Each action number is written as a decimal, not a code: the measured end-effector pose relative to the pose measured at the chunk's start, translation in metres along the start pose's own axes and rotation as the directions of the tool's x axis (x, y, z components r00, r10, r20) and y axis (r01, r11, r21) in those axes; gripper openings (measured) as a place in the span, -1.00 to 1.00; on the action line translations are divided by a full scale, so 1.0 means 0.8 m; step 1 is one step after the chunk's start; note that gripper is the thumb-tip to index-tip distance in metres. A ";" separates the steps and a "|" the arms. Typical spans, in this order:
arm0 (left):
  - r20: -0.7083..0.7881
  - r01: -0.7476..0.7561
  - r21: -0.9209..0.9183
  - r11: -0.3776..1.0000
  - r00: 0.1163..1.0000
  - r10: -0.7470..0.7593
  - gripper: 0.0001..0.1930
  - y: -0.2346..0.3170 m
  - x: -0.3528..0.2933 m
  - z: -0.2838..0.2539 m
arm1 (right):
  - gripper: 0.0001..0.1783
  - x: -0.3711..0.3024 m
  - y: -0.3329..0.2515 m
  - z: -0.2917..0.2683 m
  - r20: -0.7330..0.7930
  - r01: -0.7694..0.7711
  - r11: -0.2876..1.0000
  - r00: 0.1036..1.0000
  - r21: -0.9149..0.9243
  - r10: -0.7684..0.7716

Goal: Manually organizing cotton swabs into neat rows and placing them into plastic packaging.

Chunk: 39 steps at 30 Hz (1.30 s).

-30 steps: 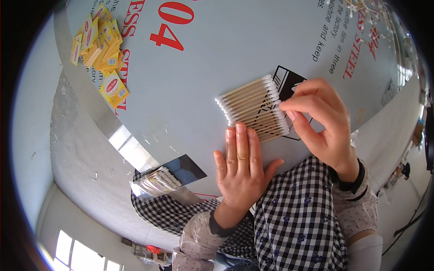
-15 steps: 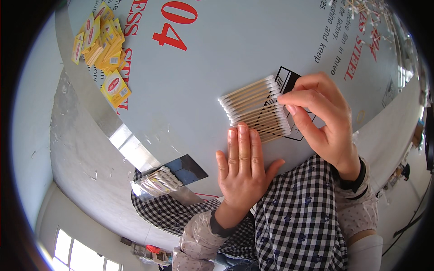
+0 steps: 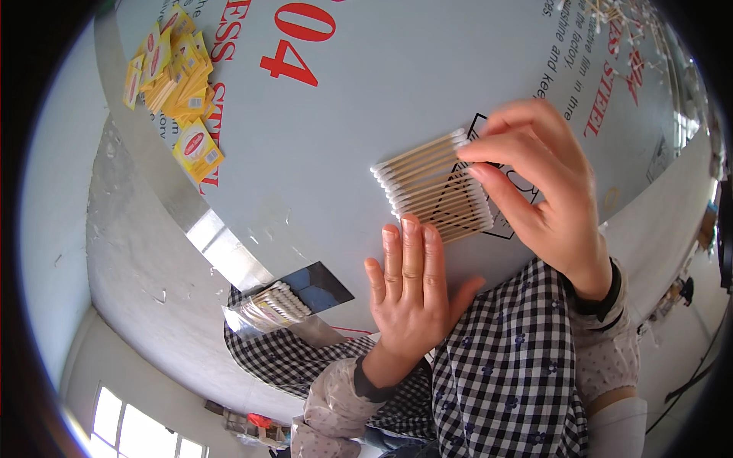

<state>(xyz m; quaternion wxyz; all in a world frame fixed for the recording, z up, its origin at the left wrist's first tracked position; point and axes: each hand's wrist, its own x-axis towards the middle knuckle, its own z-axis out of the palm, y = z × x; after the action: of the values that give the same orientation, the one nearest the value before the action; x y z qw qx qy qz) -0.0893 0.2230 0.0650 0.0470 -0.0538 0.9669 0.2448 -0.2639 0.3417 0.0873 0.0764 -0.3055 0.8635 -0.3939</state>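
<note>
A row of cotton swabs [image 3: 439, 187] with wooden sticks and white tips lies side by side on the grey sheet-covered table [image 3: 328, 168]. My left hand [image 3: 411, 290] is flat, fingers stretched out, its fingertips at the near edge of the row. Over the right-hand tips, toward the far side of the row, my right hand [image 3: 538, 187] is curled with index finger and thumb slightly apart. Its index fingertip touches the swab tips, and no swab shows lifted between the fingers. The right hand covers some of the tips.
A heap of yellow printed packets [image 3: 179, 72] lies at the far left. Near the left table edge is a clear pouch of cotton swabs [image 3: 279, 305] beside a dark blue panel [image 3: 321, 286]. Loose swabs [image 3: 618, 27] are scattered at the far right. My checked apron [image 3: 504, 359] meets the near edge.
My right hand has slid slightly away from me and to the left along the swab tips. The left hand has drawn back a little toward me, still flat.
</note>
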 end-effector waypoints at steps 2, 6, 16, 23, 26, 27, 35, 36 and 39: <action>-0.007 -0.019 -0.011 1.000 1.000 0.019 -0.19 -0.002 0.008 -0.002 | -0.77 0.009 0.001 0.005 -0.001 0.012 1.000 1.000 0.001 -0.012; 0.010 -0.055 0.017 0.998 0.998 0.055 -0.20 -0.001 0.033 -0.012 | -0.78 0.023 0.001 0.007 0.057 0.067 0.997 0.996 -0.032 -0.065; 0.056 -0.061 0.097 0.993 0.997 0.055 -0.20 0.001 0.051 -0.011 | -0.82 0.025 0.013 0.003 0.025 0.118 0.989 0.993 -0.091 -0.116; 0.103 -0.145 0.173 0.974 0.986 0.128 -0.04 -0.001 0.047 -0.007 | -0.88 0.050 0.039 -0.034 -0.044 0.011 0.982 0.999 -0.189 -0.020; 0.120 -0.147 0.244 0.959 0.985 0.121 0.01 0.004 0.048 -0.006 | -0.87 0.039 0.035 -0.042 -0.061 0.064 0.974 0.995 -0.219 -0.080; 0.116 -0.109 0.246 0.963 0.990 0.083 -0.03 0.006 0.048 -0.005 | -0.87 0.029 0.033 -0.043 -0.059 0.062 0.974 0.995 -0.220 -0.077; 0.117 -0.052 0.255 0.965 0.993 0.023 -0.02 0.014 0.054 -0.002 | -0.77 -0.066 0.006 -0.034 0.082 -0.231 0.970 0.971 0.081 0.225; 0.119 -0.055 0.252 0.966 0.993 0.025 -0.02 0.015 0.055 -0.001 | -0.77 -0.067 0.006 -0.035 0.081 -0.234 0.969 0.970 0.078 0.228; 0.119 -0.104 0.270 0.957 0.990 0.074 0.12 0.021 0.066 -0.002 | -0.70 -0.063 0.013 -0.043 0.096 -0.150 0.989 0.984 0.004 0.149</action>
<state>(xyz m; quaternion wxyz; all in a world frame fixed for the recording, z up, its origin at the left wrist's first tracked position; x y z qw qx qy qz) -0.1438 0.2326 0.0685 0.0952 0.0103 0.9890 0.1123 -0.2412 0.3984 0.0978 0.1487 -0.2580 0.8771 -0.3769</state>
